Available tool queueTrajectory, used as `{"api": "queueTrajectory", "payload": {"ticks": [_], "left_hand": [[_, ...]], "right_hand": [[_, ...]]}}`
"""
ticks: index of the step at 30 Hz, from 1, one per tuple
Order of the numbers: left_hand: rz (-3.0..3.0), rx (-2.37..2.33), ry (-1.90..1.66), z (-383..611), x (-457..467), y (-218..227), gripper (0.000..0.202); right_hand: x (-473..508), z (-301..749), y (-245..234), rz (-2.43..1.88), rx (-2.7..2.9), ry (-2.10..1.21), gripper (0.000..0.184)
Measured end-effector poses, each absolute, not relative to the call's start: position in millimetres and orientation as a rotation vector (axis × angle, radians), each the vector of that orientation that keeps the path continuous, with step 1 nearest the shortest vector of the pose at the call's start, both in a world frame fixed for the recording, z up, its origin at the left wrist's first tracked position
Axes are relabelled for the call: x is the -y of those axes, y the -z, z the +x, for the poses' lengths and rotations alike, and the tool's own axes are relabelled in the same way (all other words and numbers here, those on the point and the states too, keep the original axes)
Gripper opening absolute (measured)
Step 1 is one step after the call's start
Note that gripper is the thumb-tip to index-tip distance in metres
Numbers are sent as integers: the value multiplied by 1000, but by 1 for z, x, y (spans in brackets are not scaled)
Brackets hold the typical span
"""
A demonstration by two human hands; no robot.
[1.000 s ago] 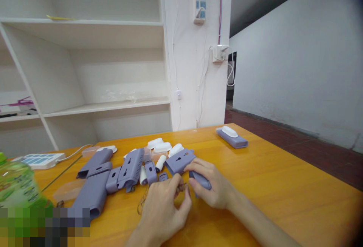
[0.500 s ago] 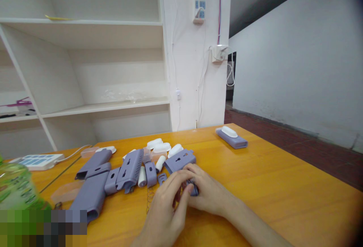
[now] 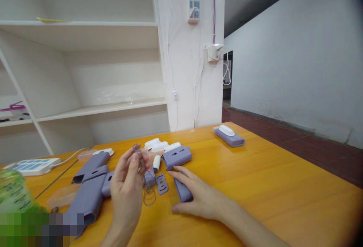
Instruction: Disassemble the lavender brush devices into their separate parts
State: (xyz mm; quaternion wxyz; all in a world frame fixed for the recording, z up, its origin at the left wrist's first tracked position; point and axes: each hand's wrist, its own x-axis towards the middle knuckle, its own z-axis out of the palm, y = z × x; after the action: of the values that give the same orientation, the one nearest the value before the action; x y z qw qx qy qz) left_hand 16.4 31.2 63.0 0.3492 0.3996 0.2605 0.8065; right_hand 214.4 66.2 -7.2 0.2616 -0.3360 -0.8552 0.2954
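Note:
My left hand [image 3: 127, 186] is raised over the table, its thumb and fingers pinched on a thin metal coil spring [image 3: 138, 159]. Below it, loose wire coils [image 3: 149, 197] lie on the wood. My right hand [image 3: 202, 198] spans a small purple plastic case [image 3: 183, 191] low over the table, fingers at its far end and thumb at its near end; the palm hides part of it. Beyond those fingers sits a larger purple case [image 3: 177, 157] with slots. Between my hands lies a flat slotted purple plate [image 3: 162, 184], with a white cylinder [image 3: 156, 163] behind it.
Several purple housings [image 3: 87, 194] lie at left, beside a green bottle [image 3: 14, 190] and a white power strip [image 3: 36, 167]. White oval pieces [image 3: 159, 147] are grouped at the back. A purple case with a white top [image 3: 229, 136] stands near the table's far right corner.
My hands were together over the small purple case. The left hand has lifted away leftward with the spring, while the right stays with the case. The view has shifted slightly.

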Motion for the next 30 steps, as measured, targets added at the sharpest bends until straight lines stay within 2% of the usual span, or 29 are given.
{"api": "queueTrajectory", "payload": {"ticks": [5,8,12,14,17,23,25,30], "left_hand": [[817,-664,-1947,-3,-35,-69,22],[642,-665,-1882,-15,-40,-64,9],[424,-502,-1758,-25,-47,-54,17],[409,-473,-1760,-25,-47,-50,16],[423,-449,-1763,-16,-44,-48,12],[463,-510,-1752,15,-36,-42,8],[486,-516,-1736,21,-36,-38,8],[596,-637,-1800,21,-38,-35,13]], "right_hand": [[-65,215,6,-970,2308,-796,93],[-64,215,5,-974,2314,-775,94],[-60,214,0,-961,2343,-649,89],[-57,209,-3,-898,2335,-489,80],[-48,197,-7,-778,2291,-290,55],[-37,173,4,-695,2299,-200,16],[-38,170,8,-696,2297,-187,11],[-40,169,12,-707,2290,-110,14]]}}
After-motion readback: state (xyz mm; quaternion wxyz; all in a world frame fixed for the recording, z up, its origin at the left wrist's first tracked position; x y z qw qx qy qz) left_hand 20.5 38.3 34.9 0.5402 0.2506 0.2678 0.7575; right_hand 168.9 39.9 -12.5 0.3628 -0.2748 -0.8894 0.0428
